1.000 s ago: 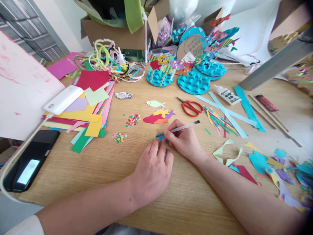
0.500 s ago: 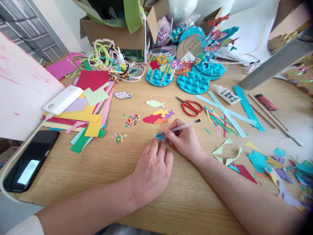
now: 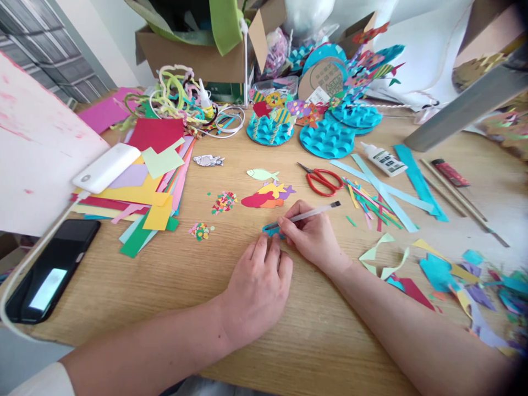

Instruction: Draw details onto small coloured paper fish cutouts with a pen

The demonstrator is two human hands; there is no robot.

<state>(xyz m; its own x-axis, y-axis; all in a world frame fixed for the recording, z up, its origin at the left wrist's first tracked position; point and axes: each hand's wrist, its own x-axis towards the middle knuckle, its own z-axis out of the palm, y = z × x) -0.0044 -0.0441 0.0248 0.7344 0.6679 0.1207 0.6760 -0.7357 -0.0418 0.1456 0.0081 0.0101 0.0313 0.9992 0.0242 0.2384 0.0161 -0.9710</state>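
My right hand (image 3: pixel 311 234) pinches a pen (image 3: pixel 313 212). Its tip rests on a small blue paper piece (image 3: pixel 271 227), mostly covered by my fingers. With fingers stretched downward, my left hand (image 3: pixel 259 283) presses the near edge of that paper onto the table. Just beyond lie overlapping paper fish cut-outs (image 3: pixel 256 200) in red, yellow, orange and purple, with a pale green paper fish (image 3: pixel 263 174) above them. Red-handled scissors (image 3: pixel 322 180) lie beyond my right hand. Small piles of paper bits (image 3: pixel 225 203) sit to the left.
Coloured paper sheets (image 3: pixel 159 137), a power bank (image 3: pixel 107 168) and a phone (image 3: pixel 51 269) are on the left. Paper strips (image 3: pixel 383 190), a glue bottle (image 3: pixel 383 158) and paper scraps (image 3: pixel 439 272) lie right. Blue decorated discs (image 3: pixel 325 140) and a cardboard box (image 3: pixel 193 55) stand behind.
Both hands stay in nearly the same place, the pen tip still on the blue paper. The view has shifted very slightly.
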